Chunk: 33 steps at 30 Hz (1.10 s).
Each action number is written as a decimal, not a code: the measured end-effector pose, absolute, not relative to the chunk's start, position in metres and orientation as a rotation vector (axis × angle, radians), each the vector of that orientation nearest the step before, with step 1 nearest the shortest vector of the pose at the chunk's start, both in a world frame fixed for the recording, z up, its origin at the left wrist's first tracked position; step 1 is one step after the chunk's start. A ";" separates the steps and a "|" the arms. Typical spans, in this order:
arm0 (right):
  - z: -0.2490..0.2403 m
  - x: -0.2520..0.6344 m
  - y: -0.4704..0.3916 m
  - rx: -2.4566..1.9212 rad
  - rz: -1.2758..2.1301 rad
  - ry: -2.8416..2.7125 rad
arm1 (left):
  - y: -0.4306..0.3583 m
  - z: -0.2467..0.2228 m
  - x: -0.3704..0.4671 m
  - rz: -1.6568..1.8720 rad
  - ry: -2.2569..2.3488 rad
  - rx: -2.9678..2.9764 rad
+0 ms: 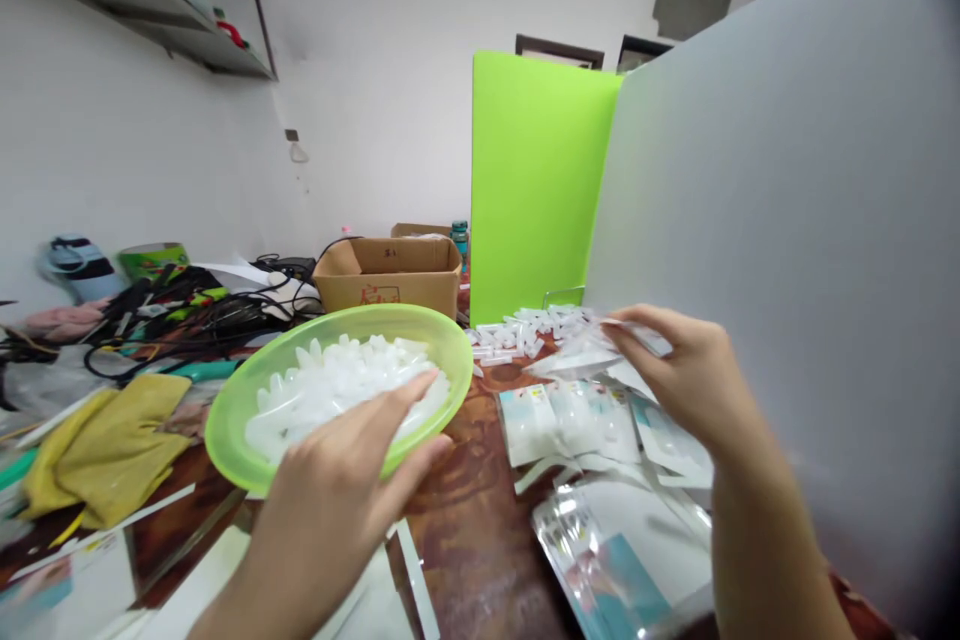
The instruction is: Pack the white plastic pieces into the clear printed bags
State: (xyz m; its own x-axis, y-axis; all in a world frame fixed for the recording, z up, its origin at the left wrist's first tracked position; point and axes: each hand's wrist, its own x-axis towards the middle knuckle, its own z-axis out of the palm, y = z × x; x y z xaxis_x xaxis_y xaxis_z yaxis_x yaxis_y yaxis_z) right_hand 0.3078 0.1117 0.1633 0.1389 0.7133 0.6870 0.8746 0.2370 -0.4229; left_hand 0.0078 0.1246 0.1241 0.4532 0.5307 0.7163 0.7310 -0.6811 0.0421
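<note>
My left hand [330,485] reaches over the near rim of a light green plastic bowl [225,420], its fingers stretched out and the thumb apart. Whether it touches the rim, I cannot tell. Small white translucent plastic pieces [337,380] fill the bowl. On the right, my right hand [690,375] pinches the edge of a thin clear plastic bag [577,352] between thumb and fingers. Below that hand lie flat clear packs [559,420] with white and teal printed cards. A larger clear blister pack [600,560] sits nearer to me.
Small white tubes [517,332] are heaped beside a green panel [536,180]. A grey panel [787,220] walls off the right side. Behind the bowl stands an open cardboard box [386,275]. Yellow gloves [112,445] and tangled cables [217,310] lie left.
</note>
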 end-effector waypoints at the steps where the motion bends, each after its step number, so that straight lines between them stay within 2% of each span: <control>1: 0.161 0.316 0.111 -1.610 -0.279 -1.688 | 0.124 0.128 0.001 -1.071 -1.114 -2.389; 5: 0.150 0.316 0.099 -1.781 -0.322 -2.088 | 0.114 0.146 -0.030 -1.048 -1.298 -2.205; 10: 0.133 0.234 0.082 -1.382 -0.172 -2.540 | 0.100 0.161 -0.053 -1.030 -1.517 -2.051; 14: 0.095 0.168 0.083 -1.260 0.198 -2.750 | 0.095 0.165 -0.056 -0.965 -1.529 -2.087; 18: 0.049 0.139 0.100 -1.258 0.886 -2.925 | 0.093 0.167 -0.054 -1.092 -1.496 -2.171; 21: 0.045 0.142 0.112 -1.167 1.379 -2.817 | 0.089 0.170 -0.053 -1.071 -1.544 -2.337; 25: 0.087 0.175 0.118 -0.802 1.835 -2.306 | 0.087 0.171 -0.047 -0.981 -1.589 -2.666; 27: 0.110 0.197 0.117 -0.771 1.851 -1.983 | 0.092 0.166 -0.034 -1.063 -1.550 -2.929; 29: 0.127 0.217 0.115 -0.783 1.753 -1.728 | 0.099 0.156 -0.016 -1.299 -1.504 -3.212; 31: 0.138 0.230 0.113 -0.773 1.622 -1.517 | 0.106 0.143 0.005 -1.671 -1.488 -3.254; 33: 0.144 0.239 0.110 -0.756 1.491 -1.307 | 0.108 0.130 0.026 -1.758 -1.508 -3.238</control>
State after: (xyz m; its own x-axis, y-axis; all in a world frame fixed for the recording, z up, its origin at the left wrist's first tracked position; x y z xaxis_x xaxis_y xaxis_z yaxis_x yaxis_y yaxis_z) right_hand 0.2387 0.1102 0.1442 -0.3304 0.9329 0.1429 -0.2641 0.0540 -0.9630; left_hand 0.0255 0.1085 0.1297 0.4355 0.8426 0.3169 0.1850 -0.4283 0.8845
